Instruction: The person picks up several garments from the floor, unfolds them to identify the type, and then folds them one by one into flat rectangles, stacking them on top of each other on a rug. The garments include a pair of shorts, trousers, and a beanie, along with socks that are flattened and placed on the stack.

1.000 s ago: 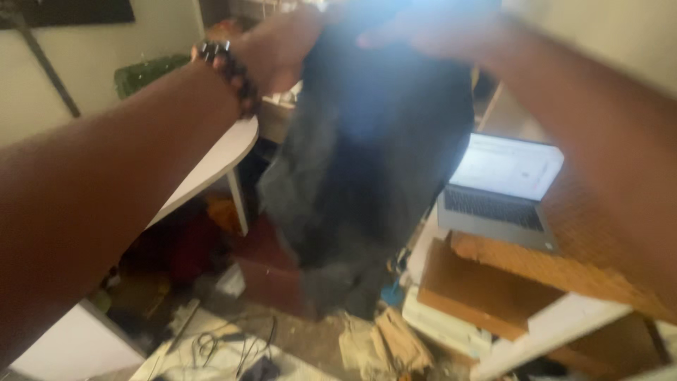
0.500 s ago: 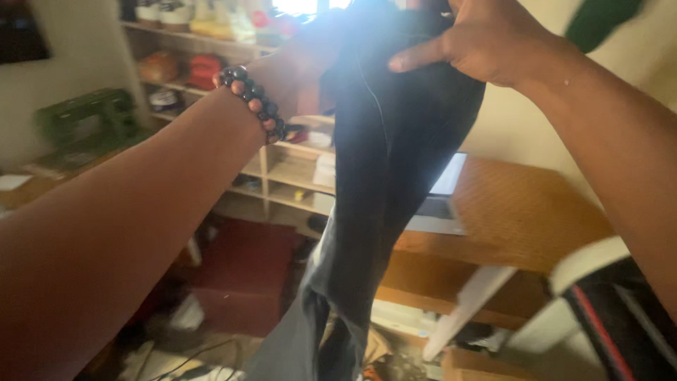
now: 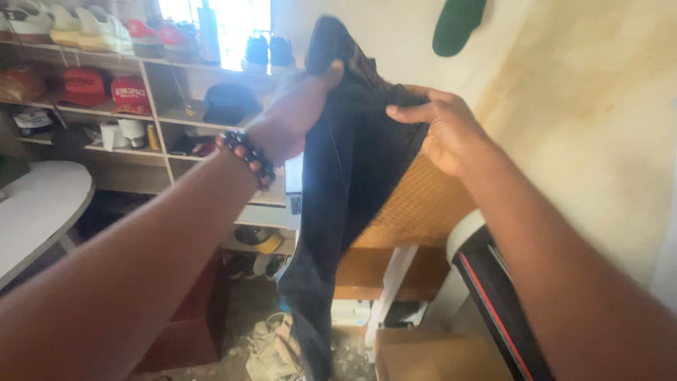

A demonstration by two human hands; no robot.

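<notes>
1. Two hands up, one garment. The left hand pinches the top edge of a pair of dark trousers, thumb over the fabric, fingers closed on it behind. A bead bracelet sits on that wrist.
2. The right hand grips the same top edge from the other side; index finger stretched along the cloth, the rest curled into it.
3. The trousers hang lengthwise from both hands, in the air in front of the shelves and a wooden desk. The lower end runs out of the bottom of the view.
4. Shoes on the top shelf: about six visible, white, red and dark; the row is cut off at the left edge and washed out by the window.
5. Caps: two red ones side by side on the second shelf, one dark one to their right, one green cap hanging on the wall, one yellowish one low on the bottom shelf.
6. One white round table at left, partly cut off.
7. One cardboard box on the floor at bottom, only its top showing.
8. One dark thing with a red stripe at lower right; can't tell what it is.
9. Small items on the middle shelf are too blurred to name. What sits on the desk is hidden behind the trousers.
</notes>
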